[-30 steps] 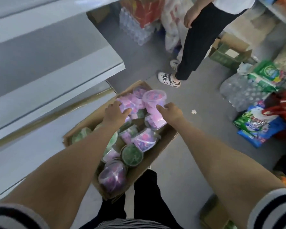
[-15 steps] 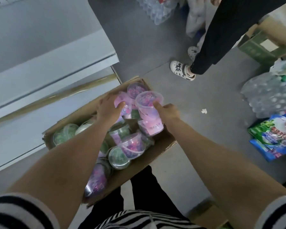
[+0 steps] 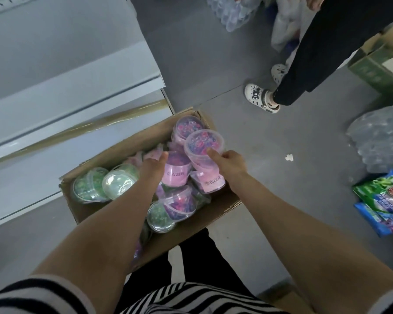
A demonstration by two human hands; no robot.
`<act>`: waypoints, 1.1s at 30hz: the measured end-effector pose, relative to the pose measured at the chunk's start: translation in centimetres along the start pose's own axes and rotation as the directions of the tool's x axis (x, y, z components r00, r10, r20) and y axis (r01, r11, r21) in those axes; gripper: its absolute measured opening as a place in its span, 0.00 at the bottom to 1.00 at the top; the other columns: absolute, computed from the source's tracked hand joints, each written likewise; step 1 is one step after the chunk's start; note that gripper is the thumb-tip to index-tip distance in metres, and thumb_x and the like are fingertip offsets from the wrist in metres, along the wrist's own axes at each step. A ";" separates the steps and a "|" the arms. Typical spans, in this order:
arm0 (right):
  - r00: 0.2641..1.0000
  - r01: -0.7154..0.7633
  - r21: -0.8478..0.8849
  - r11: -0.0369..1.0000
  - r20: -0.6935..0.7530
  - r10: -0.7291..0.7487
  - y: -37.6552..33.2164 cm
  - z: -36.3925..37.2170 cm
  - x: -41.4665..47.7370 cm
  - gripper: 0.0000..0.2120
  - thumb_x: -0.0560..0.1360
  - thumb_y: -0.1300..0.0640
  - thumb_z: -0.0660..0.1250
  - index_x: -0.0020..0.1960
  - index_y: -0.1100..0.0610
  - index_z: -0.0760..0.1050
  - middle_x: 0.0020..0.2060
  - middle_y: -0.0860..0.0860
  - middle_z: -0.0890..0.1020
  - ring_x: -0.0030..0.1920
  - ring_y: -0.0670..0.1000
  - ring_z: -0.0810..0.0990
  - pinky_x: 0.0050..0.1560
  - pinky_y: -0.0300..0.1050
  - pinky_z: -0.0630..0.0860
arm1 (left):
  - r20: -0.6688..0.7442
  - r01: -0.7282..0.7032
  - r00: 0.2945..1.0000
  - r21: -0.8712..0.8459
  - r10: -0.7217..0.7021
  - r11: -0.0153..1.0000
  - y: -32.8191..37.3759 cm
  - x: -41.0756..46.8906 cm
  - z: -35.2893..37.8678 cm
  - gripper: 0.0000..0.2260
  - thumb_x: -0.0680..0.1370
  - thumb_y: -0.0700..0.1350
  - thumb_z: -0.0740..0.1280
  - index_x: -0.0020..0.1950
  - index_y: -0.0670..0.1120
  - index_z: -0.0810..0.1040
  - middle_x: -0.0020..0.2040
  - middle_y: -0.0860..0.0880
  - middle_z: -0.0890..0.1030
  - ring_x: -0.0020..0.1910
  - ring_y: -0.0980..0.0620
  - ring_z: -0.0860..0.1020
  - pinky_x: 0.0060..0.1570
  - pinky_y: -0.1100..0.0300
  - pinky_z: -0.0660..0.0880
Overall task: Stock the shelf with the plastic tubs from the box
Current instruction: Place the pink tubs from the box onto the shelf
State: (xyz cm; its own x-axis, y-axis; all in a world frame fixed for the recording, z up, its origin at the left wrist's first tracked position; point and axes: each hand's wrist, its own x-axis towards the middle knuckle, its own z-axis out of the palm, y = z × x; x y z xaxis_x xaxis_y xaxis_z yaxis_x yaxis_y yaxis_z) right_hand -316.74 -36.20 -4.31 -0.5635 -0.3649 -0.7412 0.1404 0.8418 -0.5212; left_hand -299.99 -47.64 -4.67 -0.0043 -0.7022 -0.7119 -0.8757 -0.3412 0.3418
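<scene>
An open cardboard box (image 3: 216, 209) on the floor holds several clear plastic tubs, some pink-labelled, some green (image 3: 89, 186). My right hand (image 3: 228, 163) is shut on a pink tub (image 3: 203, 147), held upright at the box's far right corner. My left hand (image 3: 153, 165) rests on another pink-labelled tub (image 3: 176, 175) in the middle of the box, fingers curled over its left side. The white shelf (image 3: 73, 91) stands to the left of the box.
Another person in black trousers and white clogs (image 3: 262, 98) stands beyond the box. Shrink-wrapped water bottles (image 3: 381, 141), detergent bags (image 3: 383, 200) and a green carton (image 3: 377, 66) lie at the right. Grey floor surrounds the box.
My right hand has kept hold of the pink tub at the box's far corner. My left hand has shifted from the far wrapped tubs onto the pink-labelled tub beside it. The camera tilted down.
</scene>
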 end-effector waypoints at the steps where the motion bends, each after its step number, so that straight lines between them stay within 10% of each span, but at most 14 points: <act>1: 1.000 0.002 0.004 1.000 0.005 -0.002 0.0 0.0 0.1 0.27 0.68 0.32 0.71 0.49 0.56 0.77 0.45 0.55 0.83 0.47 0.57 0.82 0.50 0.53 0.80 | 0.007 0.024 1.000 -0.004 -0.024 1.000 -0.1 0.3 0.2 0.31 0.81 0.59 0.57 0.70 0.33 0.67 0.61 0.36 0.76 0.61 0.40 0.74 0.60 0.52 0.70; 15: 0.996 -0.075 0.196 0.978 0.056 0.065 -0.1 0.4 -0.1 0.20 0.67 0.38 0.76 0.40 0.54 0.76 0.44 0.52 0.83 0.50 0.54 0.82 0.57 0.58 0.80 | 0.148 0.350 0.937 -0.370 -0.318 0.860 -3.0 2.5 0.7 0.31 0.67 0.56 0.77 0.62 0.39 0.73 0.48 0.44 0.79 0.40 0.48 0.79 0.46 0.52 0.81; 23: 0.996 -0.090 0.362 0.928 0.042 0.081 0.1 0.9 -2.8 0.23 0.69 0.46 0.77 0.50 0.63 0.77 0.43 0.50 0.83 0.51 0.54 0.81 0.54 0.52 0.78 | 0.357 0.442 0.891 -0.546 -0.280 0.712 -5.0 0.7 0.5 0.22 0.71 0.47 0.76 0.61 0.42 0.74 0.54 0.43 0.78 0.50 0.44 0.81 0.38 0.52 0.82; 26: 0.997 -0.070 0.422 0.904 -0.001 0.078 0.0 1.5 -4.8 0.15 0.71 0.50 0.76 0.43 0.58 0.73 0.41 0.48 0.81 0.44 0.49 0.79 0.46 0.47 0.76 | 0.392 0.451 0.885 -0.591 -0.250 0.669 -6.5 0.1 -0.5 0.23 0.68 0.46 0.78 0.58 0.41 0.76 0.53 0.43 0.78 0.51 0.44 0.79 0.50 0.48 0.81; 33: 0.997 0.002 0.458 0.889 -0.065 0.031 -0.3 5.9 -11.5 0.16 0.70 0.51 0.77 0.44 0.57 0.72 0.42 0.52 0.81 0.44 0.53 0.81 0.56 0.61 0.80 | 0.417 0.400 0.903 -0.729 -0.103 0.555 -11.7 -3.5 -6.7 0.15 0.68 0.44 0.78 0.50 0.42 0.78 0.55 0.41 0.78 0.56 0.45 0.78 0.46 0.57 0.80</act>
State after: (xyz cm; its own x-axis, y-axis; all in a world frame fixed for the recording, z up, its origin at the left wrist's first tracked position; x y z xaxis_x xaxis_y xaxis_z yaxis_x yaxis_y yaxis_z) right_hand -305.50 -34.60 1.85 -0.6104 -0.3124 -0.7279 0.4962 0.5654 -0.6588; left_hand -286.48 -45.38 -2.12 -0.1153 -0.3388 -0.9338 -0.1358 -0.9258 0.3527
